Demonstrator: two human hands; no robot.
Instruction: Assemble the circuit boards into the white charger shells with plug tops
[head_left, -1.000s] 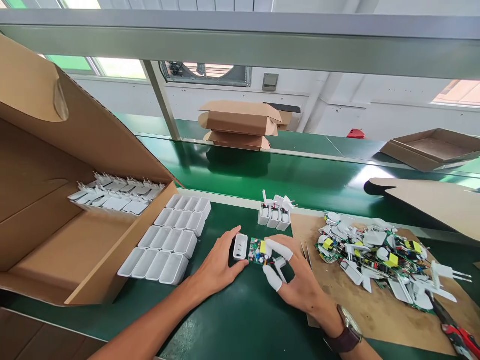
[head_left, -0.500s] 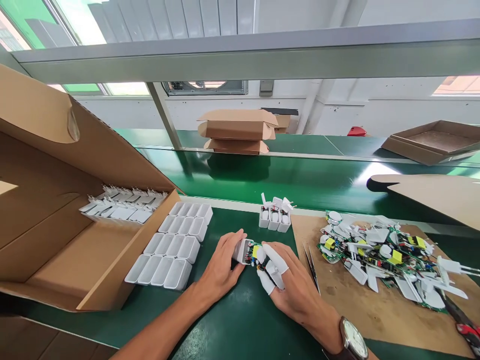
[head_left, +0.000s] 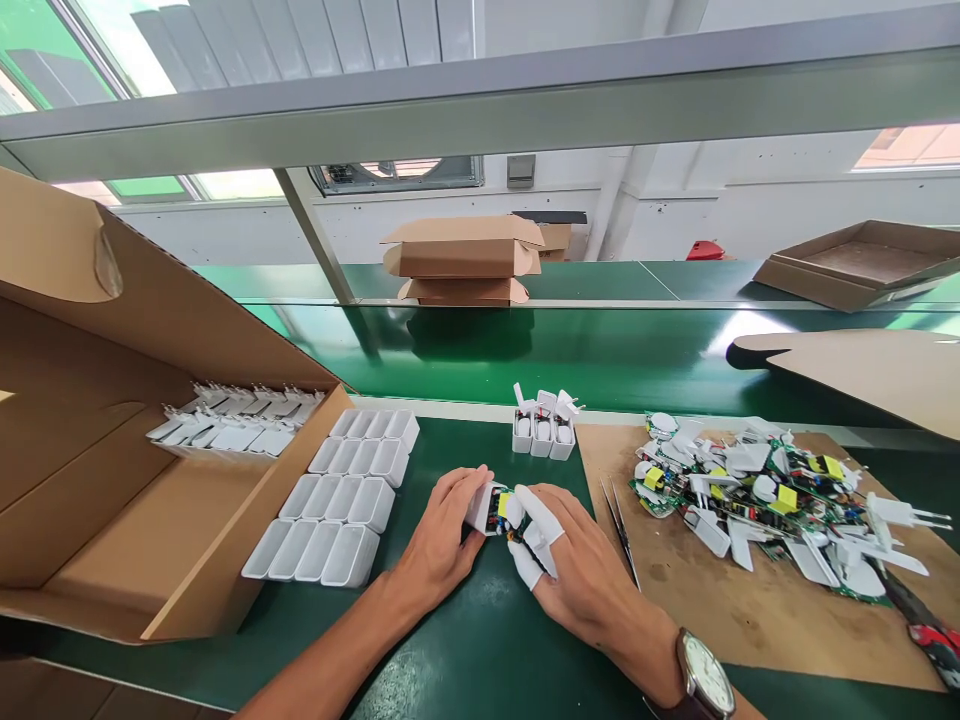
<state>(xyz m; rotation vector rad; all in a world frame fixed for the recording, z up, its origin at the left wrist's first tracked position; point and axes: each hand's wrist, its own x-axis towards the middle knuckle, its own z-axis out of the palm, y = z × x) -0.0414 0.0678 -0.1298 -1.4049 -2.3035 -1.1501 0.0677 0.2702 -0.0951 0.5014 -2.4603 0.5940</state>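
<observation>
My left hand (head_left: 439, 530) grips a white charger shell (head_left: 481, 507) on the green table, fingers curled over its top. My right hand (head_left: 574, 570), with white finger cots on the thumb and two fingers, pinches a small green circuit board (head_left: 500, 510) that sits partly inside the shell's open end. Both hands meet at the middle of the table, just right of the rows of empty white shells (head_left: 341, 495).
An open cardboard box (head_left: 112, 470) with white plug parts stands at left. Three filled shells (head_left: 541, 432) stand behind the hands. A cardboard sheet (head_left: 720, 610) at right carries a heap of boards and plug parts (head_left: 765, 495), tweezers (head_left: 621, 520) and red-handled cutters (head_left: 922, 625).
The circuit board has gone from lying beside the shell to being partly inside it. My hands have closed together around the two pieces.
</observation>
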